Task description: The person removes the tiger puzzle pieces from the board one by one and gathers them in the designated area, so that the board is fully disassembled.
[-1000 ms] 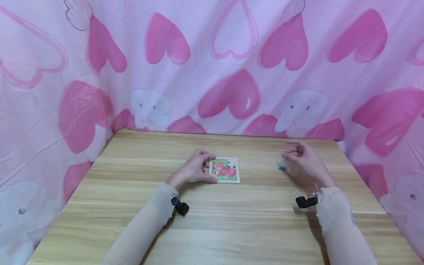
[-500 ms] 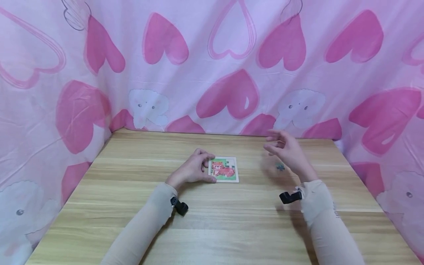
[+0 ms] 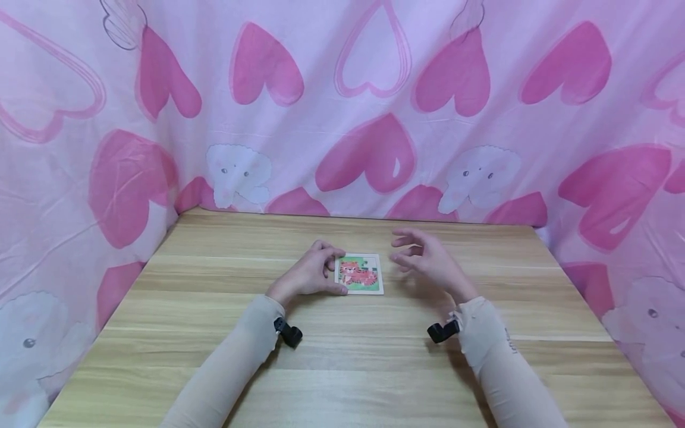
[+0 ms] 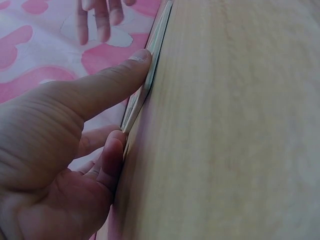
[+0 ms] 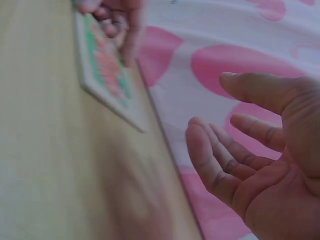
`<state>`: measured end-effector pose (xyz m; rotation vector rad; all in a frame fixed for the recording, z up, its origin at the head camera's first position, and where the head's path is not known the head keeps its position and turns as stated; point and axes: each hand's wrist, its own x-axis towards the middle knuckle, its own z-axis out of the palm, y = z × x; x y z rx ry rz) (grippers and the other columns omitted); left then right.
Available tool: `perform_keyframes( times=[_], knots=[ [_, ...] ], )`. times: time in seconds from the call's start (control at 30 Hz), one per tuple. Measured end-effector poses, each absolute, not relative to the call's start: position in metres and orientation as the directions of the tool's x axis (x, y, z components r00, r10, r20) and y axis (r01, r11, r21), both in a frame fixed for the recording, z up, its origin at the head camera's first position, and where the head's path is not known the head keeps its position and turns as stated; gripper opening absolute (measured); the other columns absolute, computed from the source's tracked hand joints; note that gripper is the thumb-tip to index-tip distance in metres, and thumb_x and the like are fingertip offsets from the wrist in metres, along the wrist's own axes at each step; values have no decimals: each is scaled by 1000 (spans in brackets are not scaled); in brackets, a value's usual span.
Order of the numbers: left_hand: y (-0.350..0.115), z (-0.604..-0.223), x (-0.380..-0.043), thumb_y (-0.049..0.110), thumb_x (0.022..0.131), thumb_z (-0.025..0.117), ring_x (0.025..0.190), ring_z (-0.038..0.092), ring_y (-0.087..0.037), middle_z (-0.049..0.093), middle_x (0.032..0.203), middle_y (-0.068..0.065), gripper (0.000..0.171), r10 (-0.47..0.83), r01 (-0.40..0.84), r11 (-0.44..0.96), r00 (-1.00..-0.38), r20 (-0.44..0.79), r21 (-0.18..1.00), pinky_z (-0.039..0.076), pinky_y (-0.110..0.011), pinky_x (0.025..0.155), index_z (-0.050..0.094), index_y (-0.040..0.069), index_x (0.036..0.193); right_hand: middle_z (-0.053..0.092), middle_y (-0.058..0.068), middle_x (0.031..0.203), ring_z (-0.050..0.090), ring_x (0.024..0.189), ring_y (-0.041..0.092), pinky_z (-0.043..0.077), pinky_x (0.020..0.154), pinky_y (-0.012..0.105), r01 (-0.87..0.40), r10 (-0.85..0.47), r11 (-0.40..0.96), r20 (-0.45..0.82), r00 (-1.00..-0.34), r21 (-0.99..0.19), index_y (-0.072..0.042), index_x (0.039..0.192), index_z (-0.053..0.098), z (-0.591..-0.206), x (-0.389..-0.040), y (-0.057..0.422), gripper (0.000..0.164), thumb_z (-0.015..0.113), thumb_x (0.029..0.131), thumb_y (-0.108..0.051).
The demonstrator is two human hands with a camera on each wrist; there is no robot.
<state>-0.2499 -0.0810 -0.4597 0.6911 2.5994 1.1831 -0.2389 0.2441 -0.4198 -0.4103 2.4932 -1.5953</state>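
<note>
A square jigsaw puzzle with a red tiger on green, framed in a pale border, lies flat on the wooden table. Its picture has a pale gap at the upper right corner. My left hand grips the puzzle's left side, thumb at the near edge and fingers at the far corner. In the left wrist view, the thumb presses the thin edge of the puzzle. My right hand hovers just right of the puzzle, fingers loosely bent and apart. Nothing shows between thumb and fingers of the right hand in its wrist view.
The wooden table runs back to a pink heart-print cloth, which also hangs along both sides. A small black camera sits on each wrist, the left camera and the right camera.
My right hand has moved left from the small teal puzzle pieces toward the puzzle, then lowered. Those pieces are now hidden behind it. My left hand stays on the puzzle.
</note>
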Motion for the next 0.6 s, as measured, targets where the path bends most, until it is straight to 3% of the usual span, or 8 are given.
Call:
perform_keyframes(
  times=[0.17, 0.33, 0.47, 0.6],
  knots=[
    [-81, -460, -251, 28, 77, 106, 93, 57, -17, 50, 127, -8, 95, 486, 316, 573, -874, -3, 756, 53, -30, 85, 60, 7, 157, 67, 24, 140, 74, 112, 33, 67, 82, 44, -120, -337, 405, -26, -941, -907, -4, 160, 54, -439, -240, 235, 65, 82, 102, -11],
    [-80, -460, -251, 28, 78, 106, 94, 57, -17, 50, 128, -8, 94, 485, 310, 573, -875, -9, 758, 53, -31, 84, 60, 8, 157, 73, 20, 129, 73, 103, 28, 64, 75, 33, -173, -368, 444, -3, -930, -879, 1, 151, 61, -459, -245, 232, 55, 82, 102, -10],
    [-80, -460, -251, 28, 78, 106, 94, 57, -17, 50, 128, -7, 94, 481, 311, 575, -877, -5, 756, 53, -31, 85, 60, 8, 157, 75, 16, 123, 72, 105, 25, 61, 83, 27, -221, -373, 474, 33, -927, -852, 0, 144, 68, -465, -246, 229, 48, 84, 100, -12],
    [-81, -461, -252, 29, 78, 105, 95, 57, -18, 50, 129, -7, 94, 482, 312, 581, -876, -9, 752, 53, -32, 86, 60, 8, 158, 75, 9, 121, 69, 103, 24, 59, 90, 31, -229, -369, 503, 33, -929, -833, -7, 140, 74, -465, -243, 225, 47, 89, 96, -16]
  ],
)
